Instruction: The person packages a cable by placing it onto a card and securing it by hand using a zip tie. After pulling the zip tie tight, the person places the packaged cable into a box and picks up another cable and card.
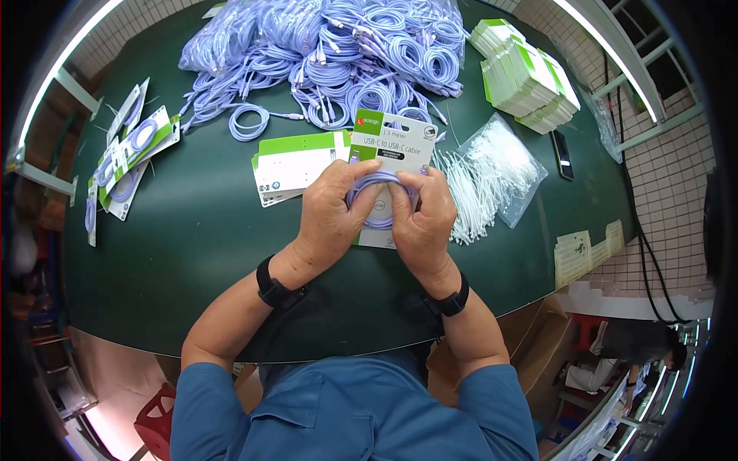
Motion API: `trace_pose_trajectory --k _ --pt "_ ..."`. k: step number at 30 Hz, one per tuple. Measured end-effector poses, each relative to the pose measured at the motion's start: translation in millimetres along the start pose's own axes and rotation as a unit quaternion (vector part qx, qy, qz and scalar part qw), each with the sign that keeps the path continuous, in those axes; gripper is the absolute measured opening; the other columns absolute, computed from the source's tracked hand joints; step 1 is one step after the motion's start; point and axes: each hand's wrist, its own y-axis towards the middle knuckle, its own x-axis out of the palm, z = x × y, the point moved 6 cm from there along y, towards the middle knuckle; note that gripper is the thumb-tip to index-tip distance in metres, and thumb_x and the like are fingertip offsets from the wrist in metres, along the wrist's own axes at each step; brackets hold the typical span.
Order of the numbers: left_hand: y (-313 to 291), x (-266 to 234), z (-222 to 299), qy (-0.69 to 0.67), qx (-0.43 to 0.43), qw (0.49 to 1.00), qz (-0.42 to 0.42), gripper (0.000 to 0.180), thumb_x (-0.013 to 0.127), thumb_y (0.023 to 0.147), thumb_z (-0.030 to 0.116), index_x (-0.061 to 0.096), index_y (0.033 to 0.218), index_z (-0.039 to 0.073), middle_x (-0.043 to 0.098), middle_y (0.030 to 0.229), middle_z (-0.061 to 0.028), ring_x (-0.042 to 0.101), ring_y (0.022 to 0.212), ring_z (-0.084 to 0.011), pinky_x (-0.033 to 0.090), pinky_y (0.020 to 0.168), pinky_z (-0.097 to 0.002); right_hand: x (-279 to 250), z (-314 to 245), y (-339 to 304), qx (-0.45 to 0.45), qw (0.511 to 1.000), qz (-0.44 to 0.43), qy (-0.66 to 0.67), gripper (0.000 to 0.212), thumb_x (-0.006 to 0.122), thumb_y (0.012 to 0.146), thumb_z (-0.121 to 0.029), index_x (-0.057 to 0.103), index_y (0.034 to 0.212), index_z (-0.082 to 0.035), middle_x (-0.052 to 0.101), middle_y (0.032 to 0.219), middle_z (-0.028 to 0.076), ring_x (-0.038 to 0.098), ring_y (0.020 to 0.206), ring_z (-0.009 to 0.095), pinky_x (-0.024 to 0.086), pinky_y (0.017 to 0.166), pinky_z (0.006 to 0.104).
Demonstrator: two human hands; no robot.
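My left hand (327,206) and my right hand (427,217) meet in front of me over the table. Between them they grip a coiled lavender cable (374,179) laid against a green and white packaging card (393,135). Both thumbs press inside the ring of the coil, and the fingers curl round its upper part. The card's lower end shows below my hands. Just left of it lie several flat green and white cards (296,163), partly overlapped by the held one. White cable ties (480,180) spill from a clear bag beside my right hand.
A big heap of lavender cables (330,58) covers the table's far side. Cards with cables on them (127,157) lie at left. Stacked cards (523,77) and a phone (562,154) sit at right. Beyond the table's right edge are a cardboard box (542,334) and another person (630,346).
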Motion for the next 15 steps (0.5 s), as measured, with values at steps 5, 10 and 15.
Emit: trace_pose_trajectory --k 5,10,15 --pt "1.5 0.9 -2.4 -0.014 -0.023 1.000 0.013 0.018 0.077 0.094 0.003 0.072 0.111 0.003 0.070 0.092 -0.0108 0.069 0.079 -0.0222 0.055 0.070 -0.0332 0.7 9.2 -4.0 0.042 0.998 0.011 0.052 0.018 0.079 0.092 -0.002 0.072 0.108 -0.002 0.068 0.099 0.015 0.069 0.084 0.028 0.055 0.072 0.0358" --pt "1.7 0.0 -4.8 -0.009 -0.001 1.000 0.007 0.017 0.077 0.093 0.003 0.070 0.109 0.002 0.070 0.093 -0.0121 0.070 0.081 -0.0256 0.055 0.071 -0.0344 2.1 7.3 -2.3 0.064 0.993 -0.005 0.101 0.017 0.080 0.092 -0.003 0.074 0.108 -0.002 0.067 0.094 0.012 0.067 0.082 0.023 0.054 0.071 0.0327" --pt "-0.1 3.2 -8.7 -0.030 -0.022 0.999 -0.006 0.020 0.077 0.093 0.002 0.069 0.112 0.001 0.070 0.093 -0.0125 0.071 0.081 -0.0245 0.056 0.072 -0.0343 1.0 8.7 -0.8 0.093 0.989 -0.015 0.117 0.011 0.080 0.094 -0.004 0.077 0.104 -0.001 0.068 0.093 0.009 0.065 0.079 0.017 0.051 0.068 0.0290"
